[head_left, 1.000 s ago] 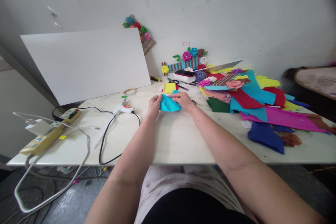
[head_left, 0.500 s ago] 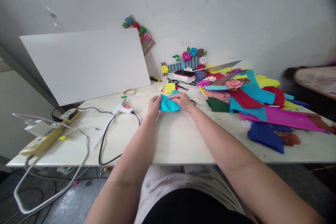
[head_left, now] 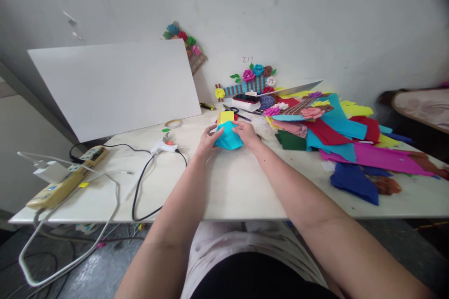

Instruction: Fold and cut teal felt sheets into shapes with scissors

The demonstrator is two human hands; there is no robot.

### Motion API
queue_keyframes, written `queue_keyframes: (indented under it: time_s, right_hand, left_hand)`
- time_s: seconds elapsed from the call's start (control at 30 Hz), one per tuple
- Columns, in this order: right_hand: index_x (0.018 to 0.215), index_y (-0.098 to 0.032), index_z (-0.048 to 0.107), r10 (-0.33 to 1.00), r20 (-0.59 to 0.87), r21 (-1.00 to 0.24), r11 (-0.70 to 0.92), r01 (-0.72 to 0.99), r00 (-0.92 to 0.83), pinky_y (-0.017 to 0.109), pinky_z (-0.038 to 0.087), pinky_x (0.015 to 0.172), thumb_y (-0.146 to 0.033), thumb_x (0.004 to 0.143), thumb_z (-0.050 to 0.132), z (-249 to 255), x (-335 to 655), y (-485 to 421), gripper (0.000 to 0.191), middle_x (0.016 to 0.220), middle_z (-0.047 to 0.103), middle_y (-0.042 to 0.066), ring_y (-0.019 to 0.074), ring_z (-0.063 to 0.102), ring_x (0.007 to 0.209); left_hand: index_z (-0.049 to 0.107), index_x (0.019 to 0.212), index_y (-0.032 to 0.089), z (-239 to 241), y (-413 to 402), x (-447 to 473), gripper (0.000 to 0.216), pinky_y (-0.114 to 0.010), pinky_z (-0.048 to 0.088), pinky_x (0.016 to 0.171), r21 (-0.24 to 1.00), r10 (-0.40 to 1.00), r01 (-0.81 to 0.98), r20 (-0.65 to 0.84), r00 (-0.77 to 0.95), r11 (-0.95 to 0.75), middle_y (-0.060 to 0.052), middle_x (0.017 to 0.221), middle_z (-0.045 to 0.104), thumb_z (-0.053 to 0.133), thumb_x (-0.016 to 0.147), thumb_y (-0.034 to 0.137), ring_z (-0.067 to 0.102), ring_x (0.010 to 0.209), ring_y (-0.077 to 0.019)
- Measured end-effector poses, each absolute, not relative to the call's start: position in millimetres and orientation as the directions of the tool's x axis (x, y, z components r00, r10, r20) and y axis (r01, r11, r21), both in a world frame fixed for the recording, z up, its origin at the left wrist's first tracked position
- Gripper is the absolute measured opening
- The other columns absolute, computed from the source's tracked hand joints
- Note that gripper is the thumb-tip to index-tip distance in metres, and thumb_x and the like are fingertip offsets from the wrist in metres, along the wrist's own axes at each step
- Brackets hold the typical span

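At the far left edge of the table a yellow power strip is lying with a white adapter plugged beside it; pale and black cables are trailing from it over the near edge; a large white board is leaning against the wall behind. Right of the strip a white glue gun is resting on its side, its black cord running toward the near edge; a small roll of tape is lying beyond it, near the foot of the board.

At centre the left hand is gripping the left edge of a turquoise felt piece, fingers curled narrow around the material; the right hand is pinching the upper right of the same piece, fingers closed on it; the felt is being held between both hands just above the tabletop, folded into a rough wedge; whether its lower edge is touching the surface cannot be told. Just beyond the felt a yellow pad is sitting, with scissors near it.

Farther right a phone on a white box is lying by the wall, below a flower decoration; a heap of coloured felt sheets is spreading over the right of the table, a dark blue sheet lying nearest the front edge.
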State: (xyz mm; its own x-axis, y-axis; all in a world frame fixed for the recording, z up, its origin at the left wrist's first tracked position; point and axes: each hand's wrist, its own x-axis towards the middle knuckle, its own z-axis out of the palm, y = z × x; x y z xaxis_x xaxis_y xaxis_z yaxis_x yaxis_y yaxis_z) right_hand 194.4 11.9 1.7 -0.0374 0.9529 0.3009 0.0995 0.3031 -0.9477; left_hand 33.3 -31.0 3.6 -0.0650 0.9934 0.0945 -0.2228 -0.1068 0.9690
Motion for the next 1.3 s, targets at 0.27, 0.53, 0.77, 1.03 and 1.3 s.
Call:
queue_keyframes:
  time_s: [0.27,0.53,0.77,1.03,1.3]
  right_hand:
    - [0.096,-0.014,0.072,0.961,0.274,-0.960,0.275,0.046,-0.019,0.033,0.052,0.078,-0.018,0.071,0.066,-0.7,194.6,15.9,0.026,0.082,0.073,0.004,0.0172,0.067,0.078]
    - [0.102,-0.015,0.069,0.951,0.289,-0.948,0.301,0.104,-0.114,0.037,0.054,0.078,-0.024,0.066,0.075,-12.4,191.8,22.8,0.038,0.082,0.073,0.005,0.0188,0.068,0.077]
    - [0.097,-0.015,0.069,0.951,0.308,-0.947,0.310,0.083,-0.039,0.032,0.054,0.072,-0.023,0.068,0.072,-8.3,189.3,23.4,0.030,0.077,0.072,0.003,0.0181,0.068,0.074]
    - [0.099,-0.012,0.069,0.950,0.297,-0.953,0.289,0.088,0.097,0.032,0.053,0.071,-0.024,0.070,0.068,-3.3,194.6,23.6,0.032,0.077,0.070,0.005,0.0178,0.066,0.072]
    - [0.099,-0.014,0.069,0.936,0.351,-0.929,0.343,0.140,0.036,0.032,0.053,0.071,-0.027,0.068,0.069,-2.2,194.7,21.2,0.033,0.071,0.068,0.002,0.0176,0.064,0.070]
  left_hand:
    - [0.065,0.087,0.012,-6.9,-20.5,27.9,0.047,-0.026,0.050,0.055,0.983,0.990,-0.155,0.075,-0.116,-0.093,-0.005,0.074,0.066,0.081,0.059,0.047,0.061,0.064,-0.0155]
    - [0.065,0.089,0.013,0.1,-21.6,30.2,0.041,-0.026,0.051,0.055,0.952,0.971,-0.279,0.059,-0.230,-0.124,-0.005,0.076,0.068,0.076,0.066,0.046,0.063,0.065,-0.0158]
    - [0.066,0.085,0.010,0.2,-28.9,30.1,0.051,-0.027,0.049,0.050,0.992,0.999,-0.129,0.014,-0.043,-0.019,-0.008,0.074,0.068,0.089,0.048,0.037,0.060,0.057,-0.0159]
    - [0.063,0.078,0.012,-2.8,-27.2,26.0,0.049,-0.024,0.044,0.048,0.991,0.993,-0.128,0.041,0.115,-0.026,-0.004,0.066,0.064,0.089,0.047,0.039,0.055,0.050,-0.0115]
    - [0.053,0.063,0.016,-2.0,-25.2,25.3,0.037,-0.020,0.021,0.036,0.971,0.997,-0.232,0.038,-0.063,-0.052,0.006,0.047,0.043,0.082,0.062,0.039,0.035,0.038,-0.0048]
